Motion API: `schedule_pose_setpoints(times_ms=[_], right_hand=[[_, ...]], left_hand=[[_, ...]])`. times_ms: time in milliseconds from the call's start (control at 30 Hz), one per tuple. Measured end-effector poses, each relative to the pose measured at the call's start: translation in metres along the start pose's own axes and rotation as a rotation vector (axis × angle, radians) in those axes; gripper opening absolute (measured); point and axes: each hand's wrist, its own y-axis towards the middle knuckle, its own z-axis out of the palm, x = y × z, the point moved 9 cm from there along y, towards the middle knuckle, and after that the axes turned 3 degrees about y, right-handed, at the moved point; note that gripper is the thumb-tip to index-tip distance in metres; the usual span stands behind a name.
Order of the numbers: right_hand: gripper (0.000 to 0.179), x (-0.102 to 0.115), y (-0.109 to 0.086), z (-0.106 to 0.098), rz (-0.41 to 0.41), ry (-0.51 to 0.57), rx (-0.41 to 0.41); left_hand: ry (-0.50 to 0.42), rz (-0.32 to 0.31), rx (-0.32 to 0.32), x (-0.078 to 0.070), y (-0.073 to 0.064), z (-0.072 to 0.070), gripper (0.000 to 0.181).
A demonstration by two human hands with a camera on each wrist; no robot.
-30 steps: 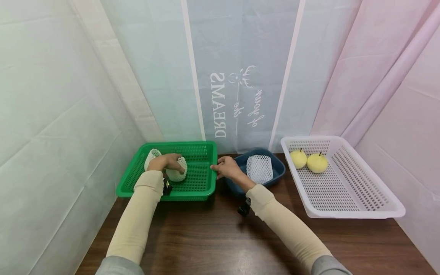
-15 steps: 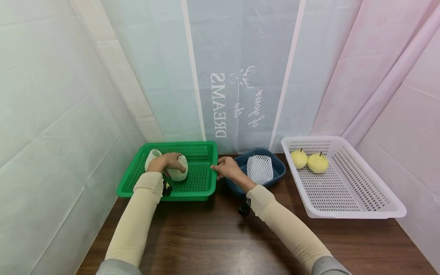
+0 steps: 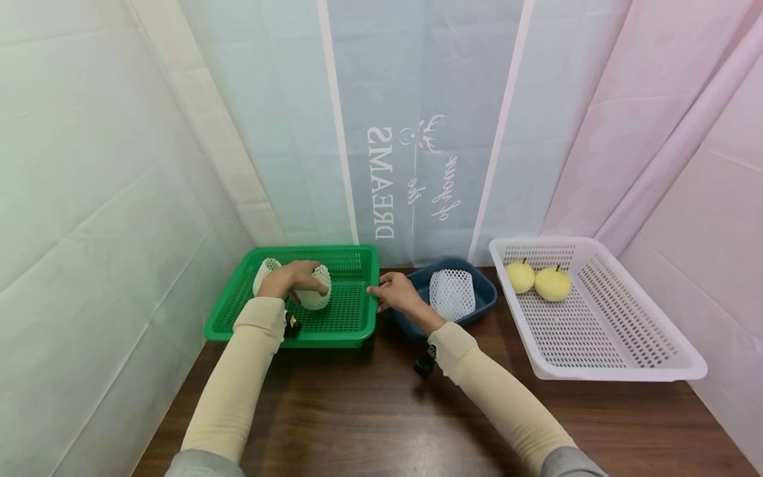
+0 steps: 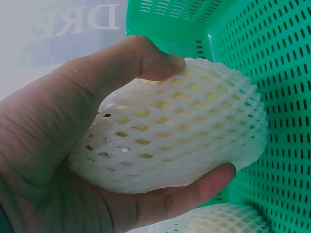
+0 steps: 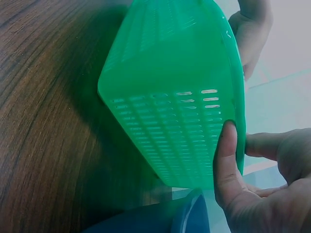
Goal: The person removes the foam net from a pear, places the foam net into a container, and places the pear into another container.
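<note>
My left hand [image 3: 292, 278] is inside the green basket [image 3: 348, 308], gripping a pear [image 4: 194, 121] in a white foam net. Yellow skin shows through the mesh in the left wrist view, with the thumb on one side and fingers on the other. A second foam-netted fruit [image 3: 265, 270] lies at the basket's left, partly behind the hand. At the basket's right rim, my right hand [image 3: 398, 291] pinches the edge between thumb and fingers; the right wrist view shows one digit outside the wall.
A blue basin [image 3: 485, 291] holding white foam nets [image 3: 452, 295] stands right of the green basket, partly behind the right forearm. Farther right, a white basket [image 3: 602, 331] contains two bare yellow pears [image 3: 552, 284]. A brown wooden table [image 3: 357, 411] and a curtain backdrop surround them.
My left hand has shifted slightly right and up with the netted pear, which now sits a little higher in the head view. The right hand keeps its hold on the green basket's rim.
</note>
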Motion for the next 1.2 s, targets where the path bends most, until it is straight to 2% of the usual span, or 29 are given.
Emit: schedule_pose_setpoints(times_ms=[700, 933, 1200], right_hand=[[0.045, 0.0, -0.002, -0.002, -0.007, -0.023, -0.011], [0.045, 0.003, -0.004, -0.005, -0.039, -0.092, -0.058], [0.044, 0.01, -0.008, -0.004, -0.134, -0.246, -0.086]], left_hand=[[0.063, 0.053, -0.036, -0.019, -0.004, -0.004, 0.091], [0.063, 0.079, -0.027, -0.027, -0.007, -0.004, 0.092], [0.035, 0.096, -0.035, -0.031, -0.011, -0.004, 0.091]])
